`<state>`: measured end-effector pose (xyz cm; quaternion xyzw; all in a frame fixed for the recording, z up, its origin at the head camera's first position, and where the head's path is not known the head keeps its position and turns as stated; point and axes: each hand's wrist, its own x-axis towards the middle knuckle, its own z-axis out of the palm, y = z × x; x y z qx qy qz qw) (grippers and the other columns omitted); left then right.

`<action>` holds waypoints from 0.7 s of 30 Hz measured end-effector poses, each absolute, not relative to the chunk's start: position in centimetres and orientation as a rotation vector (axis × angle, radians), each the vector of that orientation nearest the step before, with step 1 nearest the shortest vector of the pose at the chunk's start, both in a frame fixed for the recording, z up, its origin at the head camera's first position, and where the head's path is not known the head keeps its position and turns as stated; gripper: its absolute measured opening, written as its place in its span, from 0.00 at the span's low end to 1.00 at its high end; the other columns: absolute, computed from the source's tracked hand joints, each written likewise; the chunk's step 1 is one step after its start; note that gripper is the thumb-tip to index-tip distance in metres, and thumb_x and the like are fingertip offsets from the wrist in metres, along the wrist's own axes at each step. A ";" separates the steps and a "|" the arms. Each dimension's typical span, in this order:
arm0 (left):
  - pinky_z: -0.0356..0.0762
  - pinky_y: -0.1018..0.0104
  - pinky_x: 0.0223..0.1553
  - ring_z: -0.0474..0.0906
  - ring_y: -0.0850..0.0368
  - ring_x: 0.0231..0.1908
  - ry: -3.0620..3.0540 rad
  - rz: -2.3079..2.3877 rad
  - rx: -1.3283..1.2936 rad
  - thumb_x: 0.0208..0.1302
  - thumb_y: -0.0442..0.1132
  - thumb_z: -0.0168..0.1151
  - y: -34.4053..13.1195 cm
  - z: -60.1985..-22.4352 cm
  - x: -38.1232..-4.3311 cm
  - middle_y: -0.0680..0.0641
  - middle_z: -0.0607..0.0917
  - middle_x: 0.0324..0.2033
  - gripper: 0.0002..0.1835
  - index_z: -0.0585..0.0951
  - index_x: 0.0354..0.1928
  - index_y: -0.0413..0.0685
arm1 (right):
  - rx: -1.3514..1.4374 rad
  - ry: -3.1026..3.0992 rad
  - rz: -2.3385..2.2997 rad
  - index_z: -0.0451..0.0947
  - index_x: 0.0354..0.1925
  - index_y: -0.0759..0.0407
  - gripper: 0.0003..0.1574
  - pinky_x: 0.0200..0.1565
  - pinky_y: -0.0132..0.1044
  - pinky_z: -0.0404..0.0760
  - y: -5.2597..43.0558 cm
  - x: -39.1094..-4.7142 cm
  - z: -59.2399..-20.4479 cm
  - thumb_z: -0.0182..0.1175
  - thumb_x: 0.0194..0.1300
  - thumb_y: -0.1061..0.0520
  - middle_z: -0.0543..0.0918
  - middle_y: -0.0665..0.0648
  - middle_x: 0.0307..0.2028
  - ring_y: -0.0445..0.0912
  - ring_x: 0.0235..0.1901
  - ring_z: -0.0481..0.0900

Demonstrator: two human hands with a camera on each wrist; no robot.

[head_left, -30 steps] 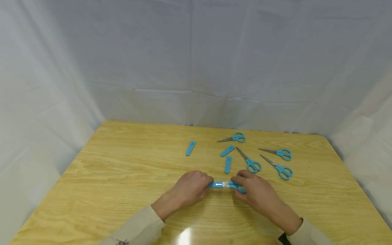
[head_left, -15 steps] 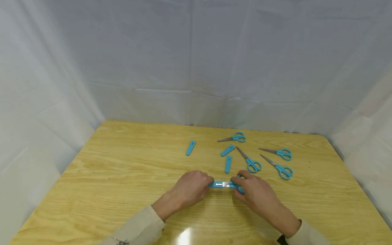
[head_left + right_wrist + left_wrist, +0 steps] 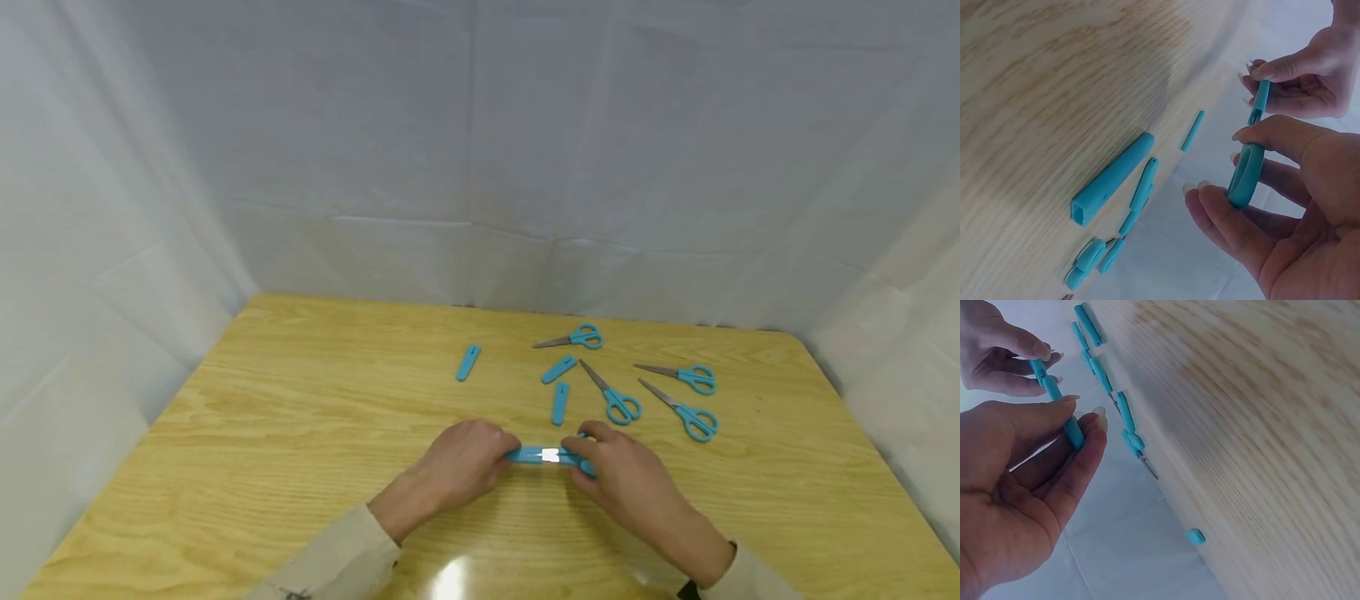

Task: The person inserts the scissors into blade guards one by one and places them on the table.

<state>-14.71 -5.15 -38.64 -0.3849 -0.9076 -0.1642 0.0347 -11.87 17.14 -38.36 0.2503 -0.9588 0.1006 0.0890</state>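
Between the hands, a turquoise scissors cap [image 3: 527, 454] and a pair of scissors with turquoise handles [image 3: 572, 458] lie in one line. The blades are partly inside the cap, with a short bright strip of metal showing between cap and handles. My left hand [image 3: 467, 460] pinches the closed end of the cap between thumb and fingers. My right hand [image 3: 630, 468] holds the scissors by the handles, thumb and fingers on the loops [image 3: 1247, 175]. Both hands are just above the wooden table [image 3: 300, 433]. The blade tips are hidden in the cap.
Beyond the hands lie three loose turquoise caps [image 3: 560, 403], [image 3: 558, 369], [image 3: 468, 363]. Several uncapped scissors, including one pair [image 3: 621, 406] near my right hand and another [image 3: 697, 422] farther right, rest on the table. White sheeting [image 3: 480, 167] hangs behind and at both sides.
Cap and scissors have tilted slightly in the hands, and the white mark on the cap has faded from sight. The hands have barely shifted; the loose scissors and caps lie as before.
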 end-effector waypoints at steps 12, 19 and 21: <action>0.69 0.74 0.23 0.67 0.69 0.20 -2.794 -0.542 -1.169 0.57 0.32 0.66 -5.3 -38.6 -14.6 0.57 0.81 0.22 0.04 0.85 0.29 0.49 | 0.727 -2.854 0.317 0.85 0.42 0.52 0.15 0.27 0.35 0.78 17.3 -11.8 -38.0 0.71 0.52 0.57 0.80 0.54 0.43 0.45 0.33 0.80; 0.72 0.73 0.24 0.71 0.69 0.22 -2.778 -0.509 -1.196 0.57 0.32 0.67 -5.4 -38.6 -14.6 0.55 0.83 0.25 0.03 0.85 0.31 0.48 | 0.702 -2.897 0.368 0.85 0.43 0.53 0.16 0.28 0.35 0.78 17.3 -11.8 -37.8 0.70 0.53 0.57 0.80 0.53 0.43 0.44 0.34 0.79; 0.73 0.72 0.25 0.72 0.68 0.23 -2.776 -0.488 -1.205 0.57 0.32 0.67 -5.3 -38.6 -14.6 0.55 0.84 0.25 0.03 0.85 0.31 0.48 | 0.704 -2.904 0.367 0.85 0.44 0.53 0.17 0.29 0.35 0.78 17.2 -11.8 -37.8 0.70 0.53 0.57 0.80 0.53 0.43 0.44 0.34 0.79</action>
